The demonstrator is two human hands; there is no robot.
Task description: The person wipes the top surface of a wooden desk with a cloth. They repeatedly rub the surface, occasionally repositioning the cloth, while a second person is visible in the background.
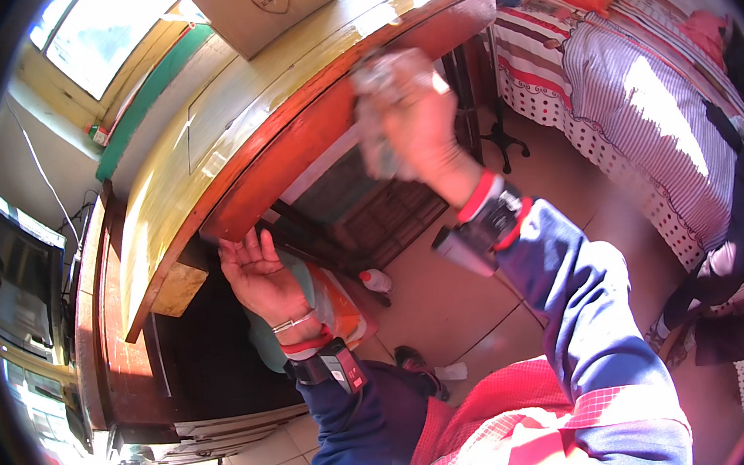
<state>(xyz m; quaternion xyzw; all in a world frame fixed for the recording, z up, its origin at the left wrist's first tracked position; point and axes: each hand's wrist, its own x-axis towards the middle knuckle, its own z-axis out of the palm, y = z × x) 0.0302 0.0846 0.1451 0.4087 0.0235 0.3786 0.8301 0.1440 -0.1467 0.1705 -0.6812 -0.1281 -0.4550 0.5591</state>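
My right hand (419, 120) holds a crumpled grey cloth (375, 111) against or just before the red front panel (319, 145) below the tabletop. Hand and cloth are blurred. Lower down, my left hand (261, 280) is turned palm up beneath the left end of that panel. Its fingers reach the panel's lower edge, which partly hides the tips, so I cannot tell whether they grip it. The wooden table (233, 132) has a glossy yellowish top and a red-brown front edge.
A cardboard box (269, 11) stands on the tabletop. Under the table are a white bottle with a red cap (376, 281) and an orange bag (338, 307). A bed with striped covers (636, 93) is at right, where a person (733, 237) is partly visible. A dark screen (24, 273) stands left.
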